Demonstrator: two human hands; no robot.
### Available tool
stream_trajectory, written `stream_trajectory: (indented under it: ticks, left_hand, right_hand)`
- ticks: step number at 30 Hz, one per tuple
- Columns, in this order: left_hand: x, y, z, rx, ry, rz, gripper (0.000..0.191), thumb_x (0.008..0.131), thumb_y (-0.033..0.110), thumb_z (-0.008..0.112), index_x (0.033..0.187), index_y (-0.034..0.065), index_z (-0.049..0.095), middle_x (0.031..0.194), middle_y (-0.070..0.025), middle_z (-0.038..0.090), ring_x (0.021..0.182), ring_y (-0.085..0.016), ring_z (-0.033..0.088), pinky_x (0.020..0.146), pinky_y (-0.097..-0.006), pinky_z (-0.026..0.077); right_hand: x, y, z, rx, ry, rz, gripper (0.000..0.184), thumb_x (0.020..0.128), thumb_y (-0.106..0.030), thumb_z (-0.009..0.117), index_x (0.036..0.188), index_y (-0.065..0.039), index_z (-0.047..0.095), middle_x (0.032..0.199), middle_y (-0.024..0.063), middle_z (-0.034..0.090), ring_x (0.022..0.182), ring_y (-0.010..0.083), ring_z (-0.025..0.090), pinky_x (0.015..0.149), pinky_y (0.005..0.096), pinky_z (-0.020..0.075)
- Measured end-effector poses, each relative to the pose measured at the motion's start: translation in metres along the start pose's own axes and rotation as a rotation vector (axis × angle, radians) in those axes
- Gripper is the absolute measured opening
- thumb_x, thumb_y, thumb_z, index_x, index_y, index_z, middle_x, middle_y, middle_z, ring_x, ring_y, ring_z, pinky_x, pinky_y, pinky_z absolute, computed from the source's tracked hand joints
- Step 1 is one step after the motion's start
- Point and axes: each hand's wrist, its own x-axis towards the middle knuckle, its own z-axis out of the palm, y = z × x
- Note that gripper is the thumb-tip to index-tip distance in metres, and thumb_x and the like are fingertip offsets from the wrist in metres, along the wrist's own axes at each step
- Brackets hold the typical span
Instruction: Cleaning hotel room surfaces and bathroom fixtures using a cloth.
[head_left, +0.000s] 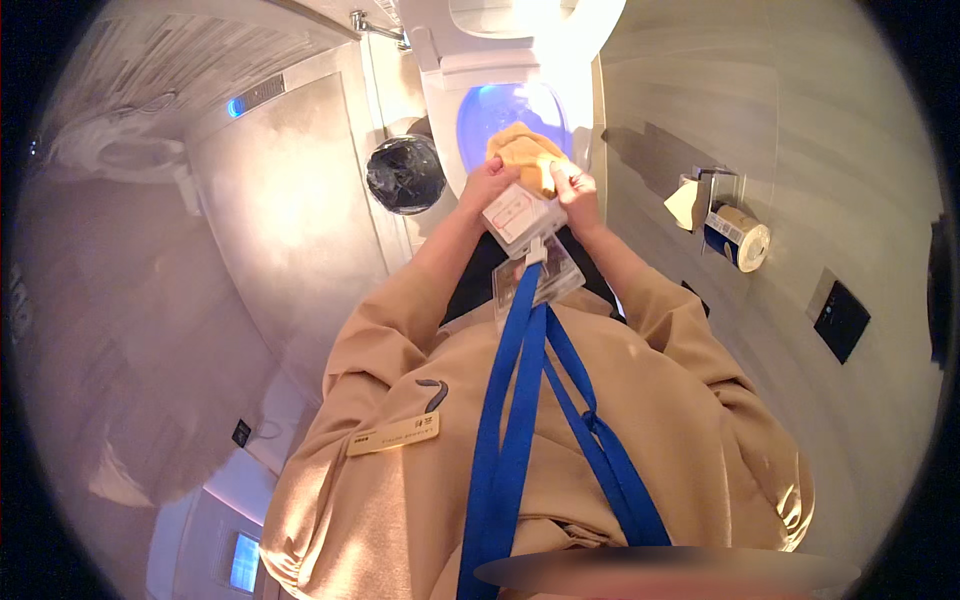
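A yellow cloth (525, 150) is stretched between my two hands, above the lit bowl of a white toilet (439, 112). My left hand (486, 186) grips its lower left edge with thumb and fingers. Its right side is pinched by my right hand (576, 191). Just below the cloth, plastic card holders (517, 217) hang from a blue lanyard (517, 360) and cover a little of the space between my wrists. Part of the bowl is hidden behind the cloth.
Left of the toilet stands a round bin with a black liner (406, 174). On the right wall are a toilet roll holder (716, 172), a wrapped roll (739, 236) and a black wall plate (842, 322). A glass panel (292, 195) rises at the left.
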Motion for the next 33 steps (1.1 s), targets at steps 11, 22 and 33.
stream_trajectory:
  ticks: [11,22,33]
  left_hand:
    - [-0.006,-0.01,-0.022,0.041,0.31,0.284,0.042,0.083,0.019,0.063,0.118,0.0024,0.046,0.088,-0.0058,0.056,0.069,-0.009,0.052,0.064,-0.0249,0.043]
    - [-0.038,0.02,-0.015,0.055,-0.026,-0.213,0.034,0.089,0.035,0.053,0.108,0.007,0.057,0.1,-0.0018,0.061,0.087,-0.013,0.055,0.077,-0.0255,0.039]
    - [-0.021,-0.005,-0.022,1.341,-0.001,0.413,0.031,0.093,0.022,0.044,0.115,0.0024,0.054,0.111,-0.0137,0.056,0.103,-0.025,0.052,0.092,-0.0353,0.039]
  right_hand:
    - [0.013,-0.025,0.005,0.182,-0.21,0.463,0.032,0.088,-0.022,0.054,0.111,0.0,0.055,0.098,0.0064,0.061,0.086,0.0143,0.058,0.077,0.027,0.0448]
    - [0.008,-0.032,0.004,1.038,-0.284,0.684,0.041,0.093,-0.024,0.032,0.126,0.0,0.039,0.124,0.0152,0.049,0.114,0.0279,0.049,0.099,0.0416,0.0378]
    - [-0.008,-0.006,0.027,0.756,-0.445,0.79,0.032,0.092,-0.026,0.048,0.118,-0.007,0.049,0.108,0.0071,0.059,0.096,0.0186,0.059,0.086,0.0362,0.0489]
